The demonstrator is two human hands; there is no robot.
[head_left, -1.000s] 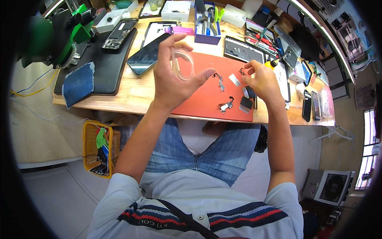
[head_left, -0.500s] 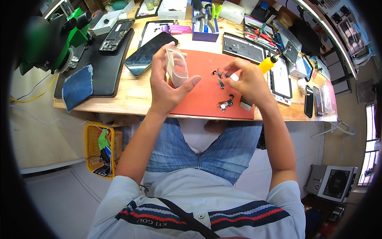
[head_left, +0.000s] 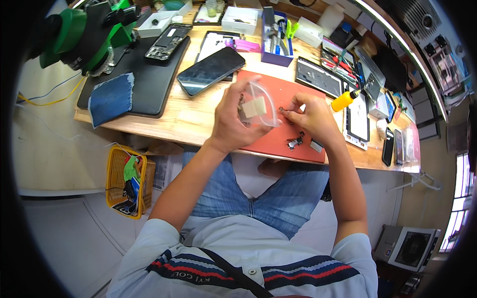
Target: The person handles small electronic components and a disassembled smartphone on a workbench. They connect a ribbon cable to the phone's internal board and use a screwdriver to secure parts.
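Observation:
My left hand [head_left: 231, 119] is curled around a small clear plastic bag [head_left: 271, 104], its mouth spread toward the right. A beige rectangular patch [head_left: 255, 107] and some dark bits show at the bag. Just right of the mouth, my right hand [head_left: 313, 116] pinches a small dark part [head_left: 281, 109] between thumb and fingertips. Below that hand, several tiny black and silver parts [head_left: 295, 142] lie in a cluster on the red mat [head_left: 268, 145]. A small dark block with a pale face [head_left: 316, 145] sits by the mat's near right edge.
Behind my left hand lies a dark phone [head_left: 211, 71]. A yellow bottle [head_left: 344, 101] stands right of my right hand. Further off are a blue tool box [head_left: 277, 58] and a phone frame [head_left: 319, 75]. A green microscope [head_left: 82, 37] overhangs the left side; a yellow basket [head_left: 145, 186] stands below.
The view has shifted. My hands have come closer together, the bag's mouth now turned toward the right hand. The right hand has picked up a small part from the upper group on the mat.

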